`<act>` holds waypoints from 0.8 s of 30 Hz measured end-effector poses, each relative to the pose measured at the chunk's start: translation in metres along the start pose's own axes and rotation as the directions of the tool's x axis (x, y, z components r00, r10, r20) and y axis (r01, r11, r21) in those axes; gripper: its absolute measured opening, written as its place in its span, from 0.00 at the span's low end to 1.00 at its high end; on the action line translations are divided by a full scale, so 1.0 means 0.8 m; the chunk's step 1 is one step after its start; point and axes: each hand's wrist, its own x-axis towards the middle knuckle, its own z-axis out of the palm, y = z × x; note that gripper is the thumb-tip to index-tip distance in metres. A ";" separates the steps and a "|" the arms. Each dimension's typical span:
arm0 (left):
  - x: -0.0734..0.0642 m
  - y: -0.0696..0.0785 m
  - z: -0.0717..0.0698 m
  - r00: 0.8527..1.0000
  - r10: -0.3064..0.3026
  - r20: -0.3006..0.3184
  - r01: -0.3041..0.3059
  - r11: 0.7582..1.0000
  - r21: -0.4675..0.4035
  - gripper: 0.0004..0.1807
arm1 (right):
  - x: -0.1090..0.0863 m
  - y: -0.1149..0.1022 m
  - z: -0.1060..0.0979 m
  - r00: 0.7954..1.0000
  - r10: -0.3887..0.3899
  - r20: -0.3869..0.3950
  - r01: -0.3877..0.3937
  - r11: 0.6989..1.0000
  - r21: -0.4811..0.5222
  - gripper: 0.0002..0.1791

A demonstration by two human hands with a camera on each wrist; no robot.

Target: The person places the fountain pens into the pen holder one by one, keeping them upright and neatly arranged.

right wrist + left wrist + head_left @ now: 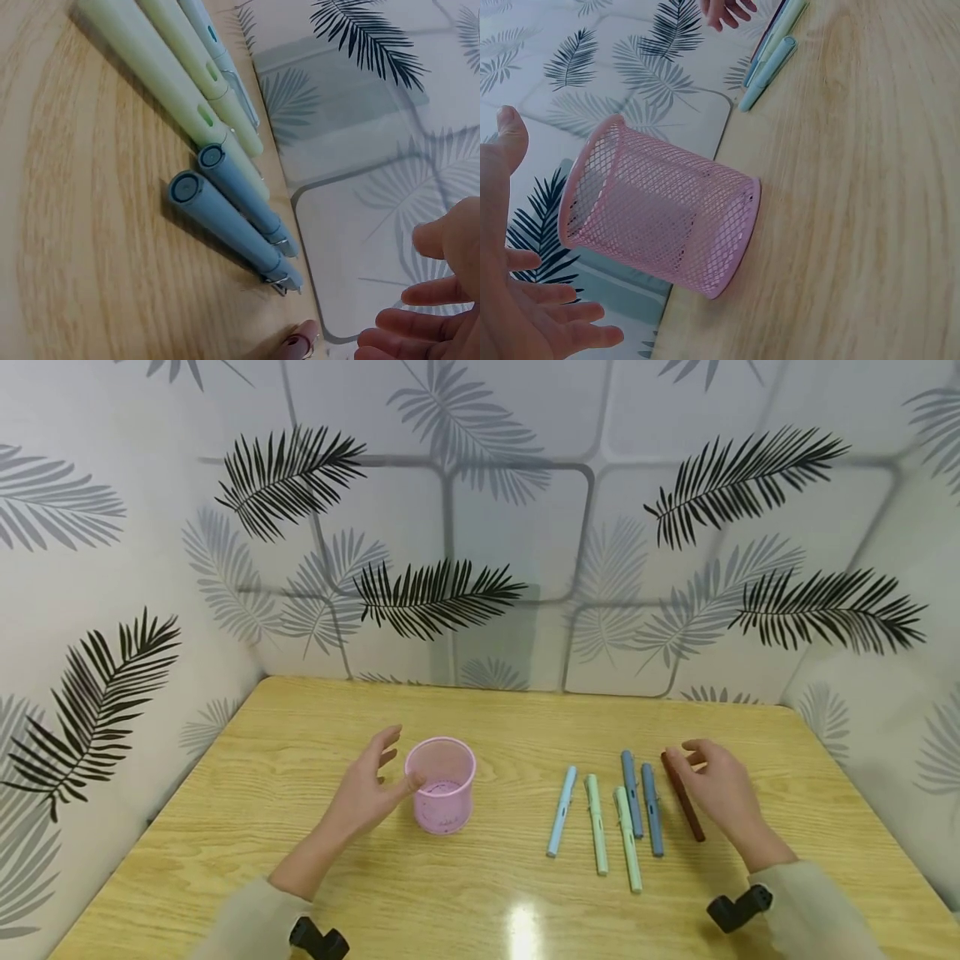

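Observation:
A pink mesh pen cup (pixel 442 814) stands upright on the table. My left hand (pixel 360 797) is at its left side, thumb and fingers spread; a gap shows between this hand (pixel 551 307) and the mesh cup (pixel 660 217) in the left wrist view. Over the upper end of a dark red pen (pixel 686 802) hovers my right hand (pixel 723 785), fingers loosely bent. In the right wrist view nothing is between the fingers of that hand (pixel 442 307), and the red pen (pixel 300 341) lies on the table below.
Left of the red pen lie two blue pens (pixel 652 814), two light green pens (pixel 597 831) and a light blue pen (pixel 561 814), side by side on the wooden table (pixel 480 893). A leaf-patterned covering (pixel 487 527) rises behind the table's far edge.

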 end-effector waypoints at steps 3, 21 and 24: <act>-0.001 -0.004 0.005 1.000 -0.010 0.010 0.011 0.998 -0.067 0.42 | 0.002 0.005 0.005 0.999 0.037 0.037 -0.036 0.999 -0.018 0.30; -0.006 0.026 0.010 0.992 -0.041 0.119 0.074 0.957 -0.281 0.43 | 0.010 0.026 0.024 0.980 0.104 0.170 -0.093 0.993 -0.076 0.25; -0.004 0.028 0.012 0.990 -0.044 0.138 0.085 0.948 -0.306 0.43 | 0.012 0.024 0.024 0.977 0.122 0.177 -0.108 0.990 -0.089 0.25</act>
